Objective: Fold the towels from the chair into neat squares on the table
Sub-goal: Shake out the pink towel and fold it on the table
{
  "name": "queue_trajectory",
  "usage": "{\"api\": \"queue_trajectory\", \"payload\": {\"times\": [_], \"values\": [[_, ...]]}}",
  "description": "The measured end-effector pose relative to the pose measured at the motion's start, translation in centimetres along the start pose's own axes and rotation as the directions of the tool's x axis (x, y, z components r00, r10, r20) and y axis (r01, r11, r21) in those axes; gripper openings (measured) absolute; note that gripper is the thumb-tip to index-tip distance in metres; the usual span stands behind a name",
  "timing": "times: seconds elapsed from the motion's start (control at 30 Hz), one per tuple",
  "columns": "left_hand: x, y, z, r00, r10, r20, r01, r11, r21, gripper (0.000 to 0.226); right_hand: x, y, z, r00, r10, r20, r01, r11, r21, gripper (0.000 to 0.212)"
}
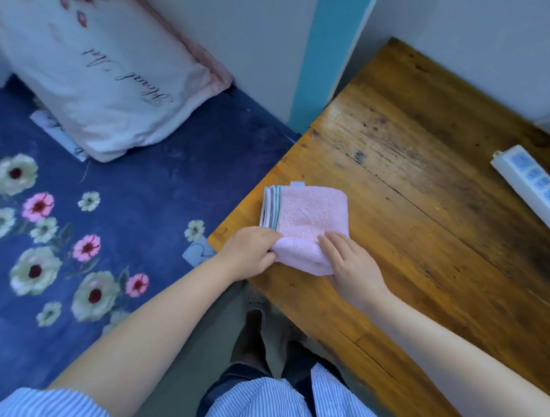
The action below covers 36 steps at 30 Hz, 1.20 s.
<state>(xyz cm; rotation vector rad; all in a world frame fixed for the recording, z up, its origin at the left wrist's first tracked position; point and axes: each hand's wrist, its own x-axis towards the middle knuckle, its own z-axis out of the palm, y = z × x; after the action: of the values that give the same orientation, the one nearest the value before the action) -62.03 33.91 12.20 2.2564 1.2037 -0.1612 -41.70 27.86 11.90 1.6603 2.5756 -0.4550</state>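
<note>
- A pink towel [307, 217] lies folded small on the wooden table [423, 213], near the table's left corner.
- Its left edge carries coloured stripes, and a small white tag sticks out at the far edge.
- The near edge of the towel is lifted off the table into a soft fold between the two hands.
- The left hand [250, 254] grips that fold's left end, fingers curled round the cloth with the thumb on top.
- The right hand [349, 267] rests on the fold's right side, fingers fairly straight and laid flat along the cloth; the fingertips press near the towel's middle.
- Both forearms are bare and reach in from the bottom of the view; striped shirt fabric [279, 402] shows below them.
- A white power strip [530, 186] lies on the table's right side, well apart from the towel.
- To the left of the table is a bed with a dark blue flowered sheet [111, 218].
- A white pillow [100, 77] with script lettering and a pink edge sits at the far end of the sheet, against the wall.
</note>
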Motion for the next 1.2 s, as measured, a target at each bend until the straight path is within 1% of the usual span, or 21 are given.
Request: {"api": "queue_trajectory", "payload": {"times": [0.1, 0.13, 0.2, 0.23, 0.3, 0.33, 0.37, 0.47, 0.5, 0.57, 0.63, 0.67, 0.7, 0.77, 0.83, 0.93, 1.0, 1.07, 1.1, 1.17, 1.2], "values": [[-3.0, -1.2, -0.4, 0.989, -0.143, -0.033, 0.137, 0.982, -0.132, 0.036, 1.7, -1.3, -1.6, 0.993, -0.116, -0.022, 0.117, 0.992, 0.043, 0.073], [-4.2, -1.6, -0.6, 0.982, -0.186, -0.039, 0.178, 0.97, -0.165, 0.036, 2.4, -2.0, -2.4, 0.989, -0.144, -0.021, 0.145, 0.988, 0.046, 0.071], [-7.9, -3.0, -1.1, 0.953, -0.283, -0.11, 0.256, 0.944, -0.209, 0.015, 4.2, -4.6, -3.4, 0.974, -0.226, -0.008, 0.226, 0.973, 0.036, 0.066], [-9.1, -3.5, -1.3, 0.939, -0.316, -0.135, 0.282, 0.934, -0.22, 0.011, 5.2, -5.6, -4.1, 0.971, -0.238, -0.003, 0.238, 0.971, 0.026, 0.061], [-12.9, -5.2, -2.0, 0.894, -0.405, -0.191, 0.357, 0.903, -0.24, 0.041, 7.3, -9.4, -5.2, 0.959, -0.284, 0.025, 0.284, 0.959, 0.015, 0.052], [-14.7, -6.0, -2.1, 0.866, -0.443, -0.232, 0.381, 0.885, -0.268, 0.051, 8.0, -11.4, -5.6, 0.953, -0.303, 0.035, 0.303, 0.953, -0.003, 0.049], [-18.0, -7.9, -2.2, 0.822, -0.494, -0.284, 0.407, 0.858, -0.312, 0.057, 9.4, -15.2, -5.8, 0.936, -0.344, 0.071, 0.345, 0.939, -0.011, 0.046], [-21.2, -9.7, -2.3, 0.795, -0.545, -0.268, 0.45, 0.825, -0.343, 0.058, 11.3, -19.0, -6.1, 0.938, -0.325, 0.121, 0.324, 0.946, 0.029, 0.038], [-23.7, -11.1, -2.3, 0.781, -0.566, -0.265, 0.467, 0.811, -0.353, 0.06, 12.4, -21.9, -5.6, 0.929, -0.338, 0.154, 0.337, 0.941, 0.031, 0.038], [-27.2, -13.5, -2.0, 0.769, -0.57, -0.29, 0.473, 0.812, -0.34, 0.073, 13.9, -26.4, -5.3, 0.92, -0.343, 0.19, 0.345, 0.938, 0.021, 0.039], [-30.8, -16.3, -1.6, 0.778, -0.559, -0.286, 0.463, 0.818, -0.341, 0.073, 15.5, -31.2, -4.5, 0.907, -0.35, 0.234, 0.36, 0.933, 0.001, 0.041], [-32.5, -18.1, -1.3, 0.783, -0.569, -0.252, 0.491, 0.813, -0.312, 0.077, 16.1, -33.8, -4.1, 0.898, -0.358, 0.257, 0.371, 0.929, -0.004, 0.042], [-35.0, -20.2, -1.1, 0.769, -0.591, -0.246, 0.53, 0.803, -0.274, 0.083, 17.3, -37.2, -3.4, 0.881, -0.373, 0.291, 0.396, 0.918, -0.021, 0.043], [-37.9, -22.7, -1.0, 0.766, -0.569, -0.299, 0.546, 0.822, -0.163, 0.092, 18.2, -41.5, -3.2, 0.857, -0.389, 0.339, 0.429, 0.902, -0.049, 0.046], [-40.6, -25.5, -0.3, 0.745, -0.56, -0.362, 0.582, 0.811, -0.057, 0.086, 19.5, -45.4, -3.0, 0.831, -0.412, 0.373, 0.466, 0.883, -0.063, 0.051], [-44.0, -29.4, -0.6, 0.698, -0.555, -0.453, 0.58, 0.809, -0.095, 0.057, 21.7, -50.2, -2.6, 0.781, -0.446, 0.438, 0.535, 0.839, -0.099, 0.05], [-45.6, -31.1, -2.0, 0.714, -0.523, -0.465, 0.556, 0.828, -0.078, 0.035, 23.2, -52.5, -2.7, 0.739, -0.46, 0.493, 0.579, 0.807, -0.115, 0.052], [-46.8, -33.0, -3.2, 0.72, -0.543, -0.432, 0.546, 0.828, -0.132, 0.016, 24.9, -54.5, -3.0, 0.698, -0.455, 0.554, 0.609, 0.783, -0.124, 0.054], [-47.1, -34.2, -3.6, 0.715, -0.57, -0.405, 0.55, 0.816, -0.179, 0.013, 25.9, -55.4, -3.2, 0.682, -0.463, 0.566, 0.629, 0.767, -0.131, 0.052], [-47.9, -36.0, -5.1, 0.733, -0.615, -0.29, 0.554, 0.787, -0.271, 0.017, 27.9, -56.8, -4.0, 0.667, -0.488, 0.563, 0.66, 0.738, -0.141, 0.047], [-48.2, -37.1, -5.9, 0.724, -0.629, -0.283, 0.547, 0.774, -0.32, 0.019, 29.1, -57.6, -4.4, 0.661, -0.503, 0.557, 0.673, 0.725, -0.144, 0.045]]}}
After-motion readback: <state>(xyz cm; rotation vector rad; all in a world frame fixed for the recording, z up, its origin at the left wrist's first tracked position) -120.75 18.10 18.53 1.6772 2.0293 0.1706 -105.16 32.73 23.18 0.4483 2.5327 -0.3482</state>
